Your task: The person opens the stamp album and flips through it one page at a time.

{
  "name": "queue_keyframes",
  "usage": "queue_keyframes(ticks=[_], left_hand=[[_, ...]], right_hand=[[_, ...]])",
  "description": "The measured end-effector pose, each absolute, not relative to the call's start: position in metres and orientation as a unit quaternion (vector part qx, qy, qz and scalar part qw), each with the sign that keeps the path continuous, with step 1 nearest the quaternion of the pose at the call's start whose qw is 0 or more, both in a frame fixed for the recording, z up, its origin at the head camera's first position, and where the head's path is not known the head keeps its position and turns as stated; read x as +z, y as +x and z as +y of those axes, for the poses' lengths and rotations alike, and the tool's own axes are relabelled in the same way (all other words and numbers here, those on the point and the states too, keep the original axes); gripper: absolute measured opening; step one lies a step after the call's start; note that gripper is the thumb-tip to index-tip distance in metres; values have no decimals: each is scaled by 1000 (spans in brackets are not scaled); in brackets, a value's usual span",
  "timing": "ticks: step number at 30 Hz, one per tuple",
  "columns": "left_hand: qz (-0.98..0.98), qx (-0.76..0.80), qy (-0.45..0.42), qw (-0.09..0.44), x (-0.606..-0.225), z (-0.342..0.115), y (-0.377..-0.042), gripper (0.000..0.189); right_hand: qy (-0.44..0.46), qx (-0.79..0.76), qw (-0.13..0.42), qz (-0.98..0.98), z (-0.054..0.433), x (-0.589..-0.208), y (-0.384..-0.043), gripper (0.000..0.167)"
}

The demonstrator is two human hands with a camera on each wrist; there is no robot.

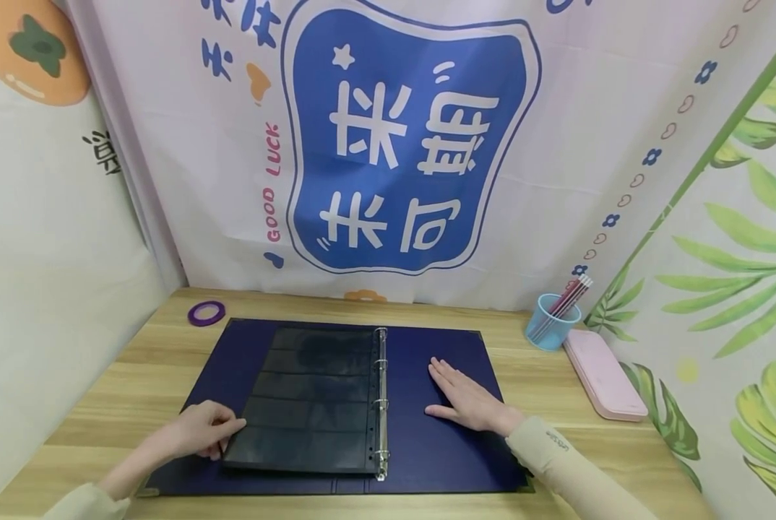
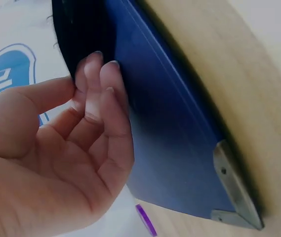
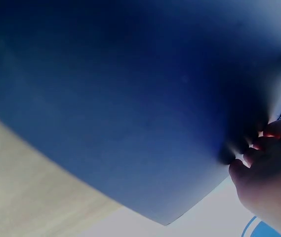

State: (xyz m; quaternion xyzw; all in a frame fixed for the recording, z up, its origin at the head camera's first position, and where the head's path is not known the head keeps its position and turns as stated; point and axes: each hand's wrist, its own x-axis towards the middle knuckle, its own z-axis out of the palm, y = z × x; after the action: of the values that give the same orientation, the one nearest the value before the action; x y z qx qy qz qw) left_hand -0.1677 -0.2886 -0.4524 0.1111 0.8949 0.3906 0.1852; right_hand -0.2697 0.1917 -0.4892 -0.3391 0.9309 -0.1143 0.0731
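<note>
A dark blue ring binder (image 1: 440,448) lies spread on the table, its metal rings (image 1: 381,404) running down the middle. Black pocket pages (image 1: 310,386), divided by several horizontal strips, lie over its left side. At their lower left corner my left hand (image 1: 196,431) pinches the page edge between thumb and fingers. The left wrist view shows the thumb tip meeting the black page (image 2: 83,29), fingers bent behind it. My right hand (image 1: 469,397) rests on the bare right cover with fingers straight; its fingertips touch the blue surface (image 3: 130,113) in the right wrist view.
A purple tape roll (image 1: 207,313) lies behind the binder's left corner. At the back right stand a blue mesh cup (image 1: 549,328) of pencils (image 1: 570,297) and, beside it, a pink case (image 1: 605,375). A printed cloth (image 1: 232,180) hangs behind the wooden table (image 1: 115,375).
</note>
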Motion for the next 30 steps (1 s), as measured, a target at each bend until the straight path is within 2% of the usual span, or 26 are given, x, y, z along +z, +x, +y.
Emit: queue_keyframes(ticks=[8, 13, 24, 27, 30], left_hand=[[934, 313, 96, 146, -454, -277, -164, 38], [953, 260, 47, 148, -455, -269, -165, 39], [964, 214, 30, 154, -455, -267, -170, 48], [968, 207, 41, 139, -454, -265, -172, 49], [973, 200, 56, 103, -452, -261, -178, 51]], right_hand=[[-341, -116, 71, 930, 191, -489, -271, 82], [-341, -115, 72, 930, 191, -490, -271, 82], [-340, -113, 76, 931, 188, -489, -272, 82], [-340, -112, 75, 931, 188, -489, -272, 82], [-341, -107, 74, 931, 188, -488, -272, 82]])
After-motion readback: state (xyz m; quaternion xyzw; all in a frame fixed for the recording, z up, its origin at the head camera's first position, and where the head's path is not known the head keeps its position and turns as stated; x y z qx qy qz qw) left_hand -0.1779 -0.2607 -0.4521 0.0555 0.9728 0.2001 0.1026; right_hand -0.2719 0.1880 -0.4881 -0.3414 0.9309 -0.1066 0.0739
